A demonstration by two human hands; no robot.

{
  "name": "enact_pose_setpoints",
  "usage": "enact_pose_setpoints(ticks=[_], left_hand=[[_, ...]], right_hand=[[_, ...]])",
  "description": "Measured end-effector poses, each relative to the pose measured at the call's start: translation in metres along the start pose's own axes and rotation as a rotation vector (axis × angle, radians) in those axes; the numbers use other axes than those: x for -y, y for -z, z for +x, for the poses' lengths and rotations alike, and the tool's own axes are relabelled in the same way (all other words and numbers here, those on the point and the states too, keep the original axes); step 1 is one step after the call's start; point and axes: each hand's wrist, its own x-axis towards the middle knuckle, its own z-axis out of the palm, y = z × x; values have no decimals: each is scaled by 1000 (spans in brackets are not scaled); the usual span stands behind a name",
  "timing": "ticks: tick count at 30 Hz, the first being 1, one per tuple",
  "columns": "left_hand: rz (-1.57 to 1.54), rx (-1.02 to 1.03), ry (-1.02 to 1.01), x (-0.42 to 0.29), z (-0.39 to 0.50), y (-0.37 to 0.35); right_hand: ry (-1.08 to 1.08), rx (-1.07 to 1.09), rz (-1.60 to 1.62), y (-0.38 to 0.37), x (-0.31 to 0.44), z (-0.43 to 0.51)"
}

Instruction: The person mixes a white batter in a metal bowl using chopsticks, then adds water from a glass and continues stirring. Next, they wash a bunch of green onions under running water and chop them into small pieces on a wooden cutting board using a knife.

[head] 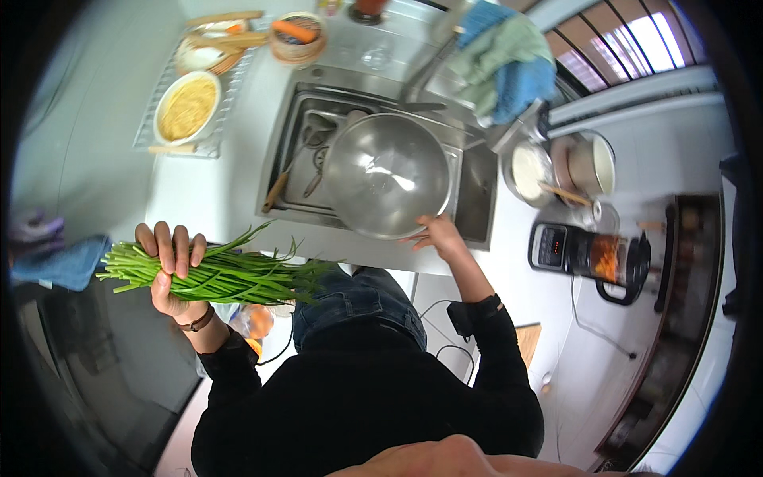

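Note:
My left hand (173, 262) is closed around a thick bunch of green chives (238, 274), held level left of my body, cut ends to the left and leaf tips to the right. My right hand (442, 235) grips the near right rim of a large stainless steel bowl (387, 173). The bowl lies over the steel sink (477, 197) and hides much of its middle. Small bright specks show on its inner wall. Left of it in the basin lie a wooden-handled utensil (277, 192) and other metal utensils (319, 134).
At the back left, a white bowl of yellow food (188, 107) stands on a wire rack (226, 113). The faucet (426, 77) rises behind the sink, near hanging cloths (506, 59). To the right are pots (590, 164) and a blender (590, 256) with orange contents.

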Motion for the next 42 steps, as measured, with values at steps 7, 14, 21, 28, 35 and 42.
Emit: enact_pose_setpoints(ticks=[7,14,21,28,35,42], left_hand=[[8,70,139,17,32,-28],[38,98,184,49,55,-21],[81,68,217,54,56,-11],[70,78,212,49,57,-6],[89,72,210,45,57,-3],[94,65,236,43,56,0]], right_hand=[[290,-608,-424,53,-27,-1],[578,-974,-889,72,-43,41],[600,-1069,-925,74,-57,40],[710,-1112,-948,73,-66,34],[656,-1062,-999,77,-81,19],[553,-1025,-1113,88,-96,-10]])
